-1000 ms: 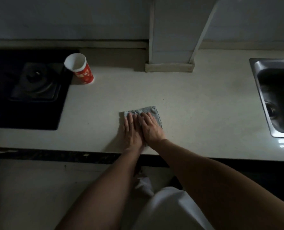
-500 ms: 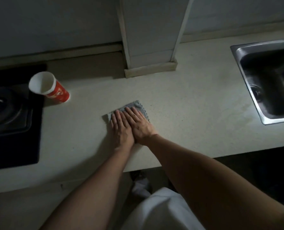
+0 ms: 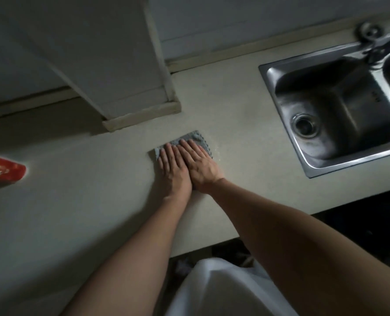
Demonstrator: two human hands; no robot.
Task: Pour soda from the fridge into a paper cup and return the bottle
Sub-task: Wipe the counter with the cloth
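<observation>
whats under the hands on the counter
A grey cloth lies flat on the counter under the left hand and right hand. Only its far and right edges show; whatever lies beneath it is covered.

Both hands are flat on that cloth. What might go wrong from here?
1. The paper cup stands to the left of the left hand; a wide sweep of the grey cloth that way might tip it.
2. The kitchen is dim, so wet patches on the counter beside the right hand may get missed.
</observation>
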